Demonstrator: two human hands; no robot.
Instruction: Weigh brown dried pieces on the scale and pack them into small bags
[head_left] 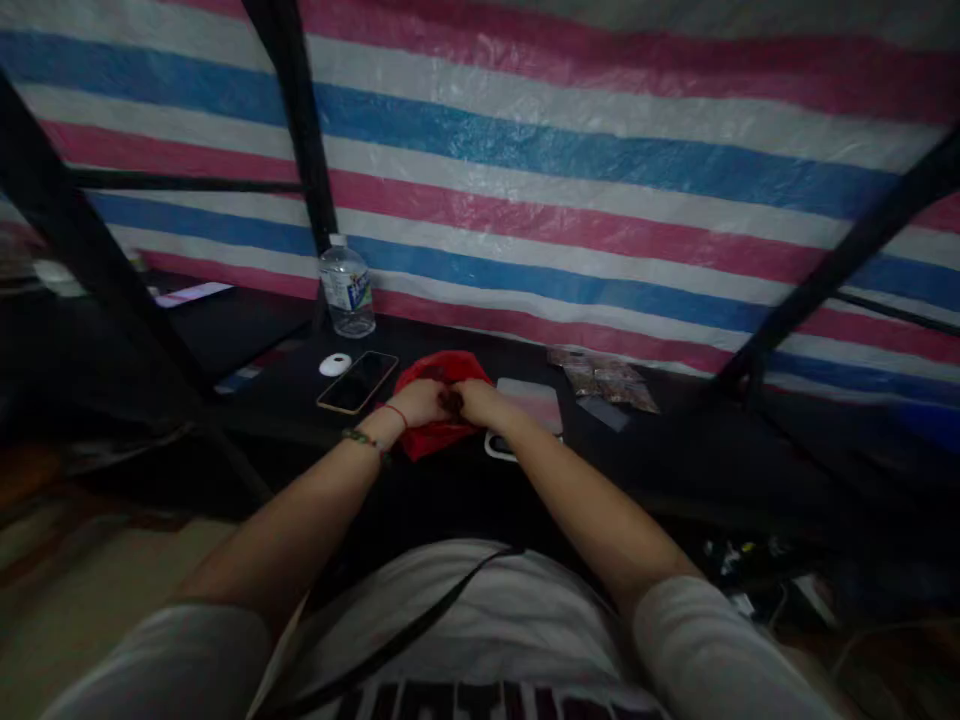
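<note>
A red plastic bag (421,440) lies open near the front of the dark table. Both my hands are over its mouth, side by side. My left hand (424,401), with a red cord and a beaded bracelet at the wrist, has its fingers curled inward. My right hand (477,402) meets it from the other side, fingers curled too. Between them shows a small dark reddish-brown clump (451,402), too dim to name. Beside the bag, under my right forearm, sits a flat scale-like device (534,399) with a pale top and white rim.
A phone (358,383) and a white round object (334,364) lie left of the bag. Behind them stands a clear plastic bottle (347,290). Several small filled clear packets (606,378) rest at the right. Dark metal posts (300,130) and a striped sheet (540,180) border the table (675,440).
</note>
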